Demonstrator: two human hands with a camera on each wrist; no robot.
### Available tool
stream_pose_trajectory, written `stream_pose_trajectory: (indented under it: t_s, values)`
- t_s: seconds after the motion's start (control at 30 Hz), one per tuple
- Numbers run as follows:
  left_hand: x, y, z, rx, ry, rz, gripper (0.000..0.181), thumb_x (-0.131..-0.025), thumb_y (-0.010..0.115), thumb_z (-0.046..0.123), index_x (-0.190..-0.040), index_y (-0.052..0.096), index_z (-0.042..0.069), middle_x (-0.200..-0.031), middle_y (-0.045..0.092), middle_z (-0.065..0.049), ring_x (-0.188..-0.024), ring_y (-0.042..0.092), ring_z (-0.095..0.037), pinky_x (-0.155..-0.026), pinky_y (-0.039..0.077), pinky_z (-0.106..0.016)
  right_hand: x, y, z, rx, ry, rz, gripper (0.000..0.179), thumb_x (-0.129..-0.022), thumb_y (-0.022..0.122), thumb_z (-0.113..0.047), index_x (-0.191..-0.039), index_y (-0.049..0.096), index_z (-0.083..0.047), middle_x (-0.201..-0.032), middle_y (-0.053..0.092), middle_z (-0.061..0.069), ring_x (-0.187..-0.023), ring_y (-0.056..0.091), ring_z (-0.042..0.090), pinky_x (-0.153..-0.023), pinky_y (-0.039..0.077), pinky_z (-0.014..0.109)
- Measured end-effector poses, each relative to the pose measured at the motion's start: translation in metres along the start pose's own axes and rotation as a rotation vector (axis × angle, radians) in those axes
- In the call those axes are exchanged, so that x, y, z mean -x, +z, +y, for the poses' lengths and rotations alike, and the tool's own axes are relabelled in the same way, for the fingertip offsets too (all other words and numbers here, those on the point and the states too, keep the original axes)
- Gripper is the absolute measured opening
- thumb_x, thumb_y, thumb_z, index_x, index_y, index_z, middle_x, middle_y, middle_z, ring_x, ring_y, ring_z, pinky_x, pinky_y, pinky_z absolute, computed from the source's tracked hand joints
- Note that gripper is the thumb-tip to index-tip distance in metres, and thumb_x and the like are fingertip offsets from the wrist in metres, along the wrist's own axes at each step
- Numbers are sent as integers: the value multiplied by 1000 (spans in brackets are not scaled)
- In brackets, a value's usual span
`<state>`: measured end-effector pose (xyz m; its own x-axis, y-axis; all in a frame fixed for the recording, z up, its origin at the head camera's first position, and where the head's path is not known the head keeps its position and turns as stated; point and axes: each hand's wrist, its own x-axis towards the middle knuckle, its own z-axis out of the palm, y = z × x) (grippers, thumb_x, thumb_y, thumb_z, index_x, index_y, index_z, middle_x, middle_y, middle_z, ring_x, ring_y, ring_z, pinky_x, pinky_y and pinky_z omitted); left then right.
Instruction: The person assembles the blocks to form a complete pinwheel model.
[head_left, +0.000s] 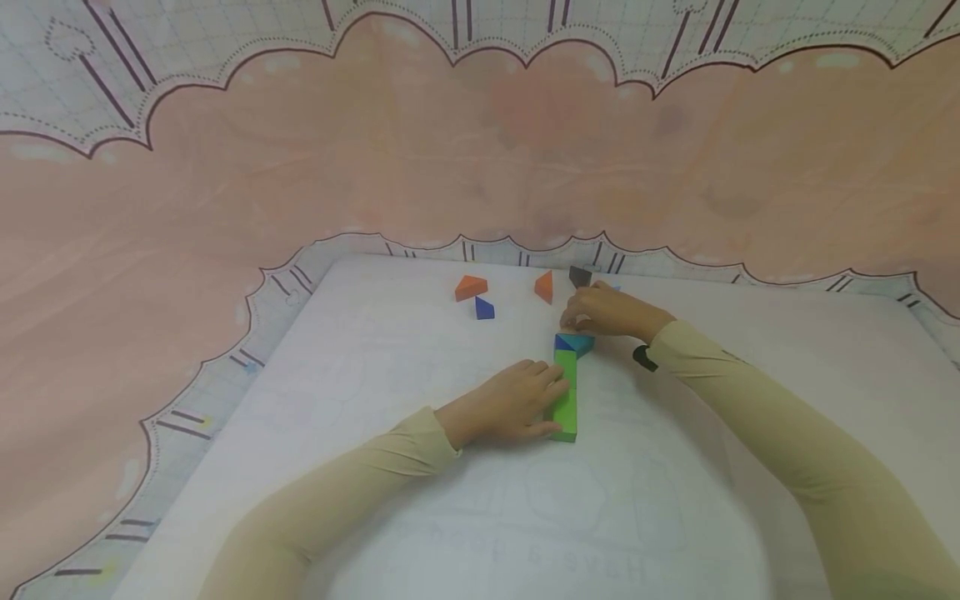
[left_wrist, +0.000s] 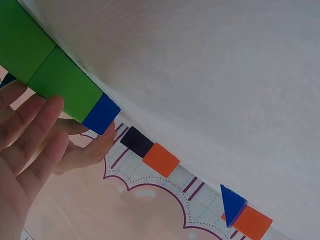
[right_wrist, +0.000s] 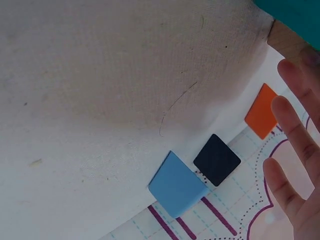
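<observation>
Two green blocks lie end to end in a line on the white surface. My left hand rests against their left side, fingers nearly straight, thumb by the near end. At the far end of the line sit a blue triangular block and a teal block, side by side. Just beyond these, my right hand pinches a plain wooden block, mostly hidden by the fingers in the head view. In the right wrist view, the wooden block is right beside the teal one.
Along the far edge lie two orange blocks, a blue triangular block, a black block and a light blue block. A patterned pinkish cloth hangs behind the white surface.
</observation>
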<state>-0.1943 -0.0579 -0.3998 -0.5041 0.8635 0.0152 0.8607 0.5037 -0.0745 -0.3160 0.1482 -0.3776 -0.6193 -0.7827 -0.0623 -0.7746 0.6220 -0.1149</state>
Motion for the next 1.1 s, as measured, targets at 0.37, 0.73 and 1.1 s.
stream_pose_trajectory:
  t_s: [0.37, 0.73, 1.1]
  values:
    - [0, 0, 0, -12, 7, 12, 43, -91, 51, 50, -115, 48, 14, -109, 49, 1, -98, 48, -13, -95, 42, -29, -1, 0, 0, -15, 12, -11, 20, -85, 66, -8, -101, 73, -16, -98, 72, -1, -93, 58, 19, -86, 41, 40]
    - [0, 2, 0, -8, 0, 4, 46, -91, 50, 50, -119, 47, 14, -116, 51, -1, -103, 49, -14, -96, 42, -29, 11, -8, 8, -65, 69, 46, 28, -83, 68, -5, -110, 68, -11, -109, 69, 5, -107, 59, 27, -97, 41, 48]
    - [1, 0, 1, -20, 2, 15, 45, -91, 51, 49, -118, 48, 13, -115, 51, -1, -101, 49, -14, -94, 42, -28, 48, -37, 45, 19, 142, 211, 29, -75, 75, -3, -103, 68, -5, -107, 68, 13, -105, 59, 34, -95, 36, 57]
